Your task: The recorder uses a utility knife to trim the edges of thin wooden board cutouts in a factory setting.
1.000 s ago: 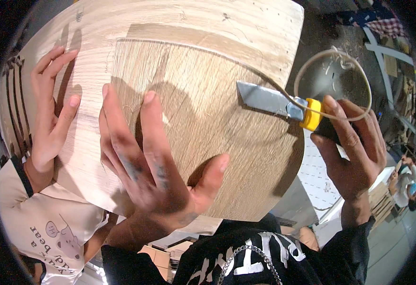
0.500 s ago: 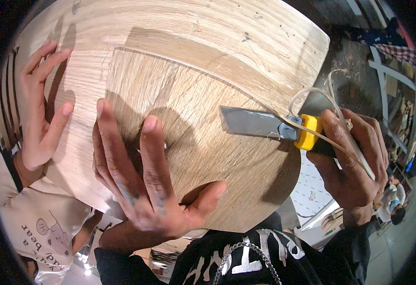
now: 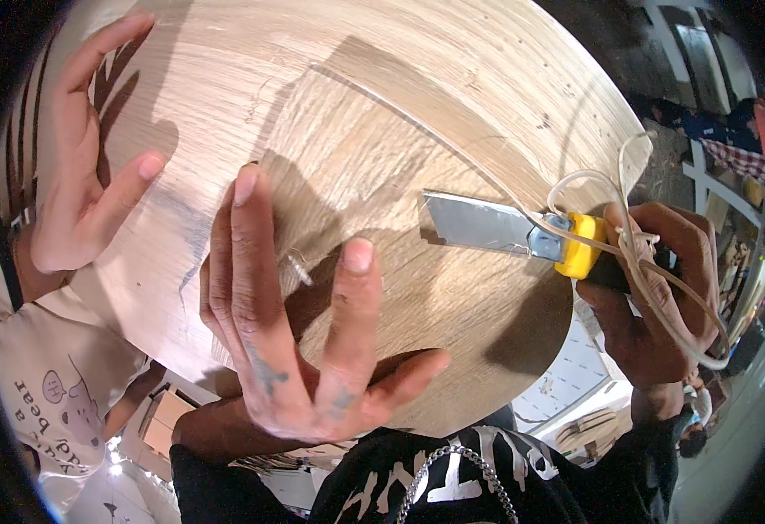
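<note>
A wood-grain board (image 3: 487,349) with a curved edge lies on top of a larger pale wood-grain panel (image 3: 225,52). My left hand (image 3: 286,349) rests spread over the upper board, open and holding nothing. In my right hand (image 3: 662,297) is a yellow-and-black utility knife (image 3: 585,244), its wide slanted blade pointing left over the board near its far edge. A thin pale strip (image 3: 631,205) runs from that edge over the knife and curls in loops across my right hand. The grip of the knife is mostly hidden by my fingers.
Another person's hand (image 3: 94,201), apart from mine, hovers at or rests on the large panel's left side; contact is unclear. That person's beige shirt (image 3: 59,393) is at the lower left. Grey floor (image 3: 758,375) and clutter lie to the right.
The upper board has shifted and turned to the right, with my left hand moving right too. The knife has slid slightly right, and the strip's loops hang longer. The other person's hand has risen.
</note>
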Tool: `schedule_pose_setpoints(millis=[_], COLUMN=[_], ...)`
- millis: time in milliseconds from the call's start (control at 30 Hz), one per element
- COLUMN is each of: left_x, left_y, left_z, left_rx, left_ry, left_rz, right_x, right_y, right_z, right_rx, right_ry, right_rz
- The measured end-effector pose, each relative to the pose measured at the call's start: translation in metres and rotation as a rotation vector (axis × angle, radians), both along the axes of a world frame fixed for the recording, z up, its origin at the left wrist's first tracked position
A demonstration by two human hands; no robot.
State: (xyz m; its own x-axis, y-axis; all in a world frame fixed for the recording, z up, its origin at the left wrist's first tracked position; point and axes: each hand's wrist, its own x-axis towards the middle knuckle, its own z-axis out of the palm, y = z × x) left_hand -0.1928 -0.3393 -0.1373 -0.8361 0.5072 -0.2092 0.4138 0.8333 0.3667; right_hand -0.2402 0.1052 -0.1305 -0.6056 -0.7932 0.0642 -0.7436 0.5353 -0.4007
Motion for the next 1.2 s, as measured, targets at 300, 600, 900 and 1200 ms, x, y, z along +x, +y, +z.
schedule_pose_setpoints(millis=[300, 600, 900, 1200], left_x=[0.106, 0.091, 0.08, 0.065], left_y=[0.209, 0.222, 0.219, 0.209], left_z=[-0.016, -0.029, -0.026, -0.034], left_rx=[0.114, 0.106, 0.106, -0.134], left_ry=[0.407, 0.492, 0.348, 0.428], left_rz=[0.505, 0.585, 0.604, 0.543], right_x=[-0.012, -0.058, -0.095, -0.118], right_y=[-0.01, -0.042, -0.109, 0.031], right_z=[0.018, 0.002, -0.03, -0.042], right_rx=[0.055, 0.001, -0.247, -0.881], right_ry=[-0.009, 0.089, 0.149, -0.824], right_rz=[0.105, 0.297, 0.168, -0.813])
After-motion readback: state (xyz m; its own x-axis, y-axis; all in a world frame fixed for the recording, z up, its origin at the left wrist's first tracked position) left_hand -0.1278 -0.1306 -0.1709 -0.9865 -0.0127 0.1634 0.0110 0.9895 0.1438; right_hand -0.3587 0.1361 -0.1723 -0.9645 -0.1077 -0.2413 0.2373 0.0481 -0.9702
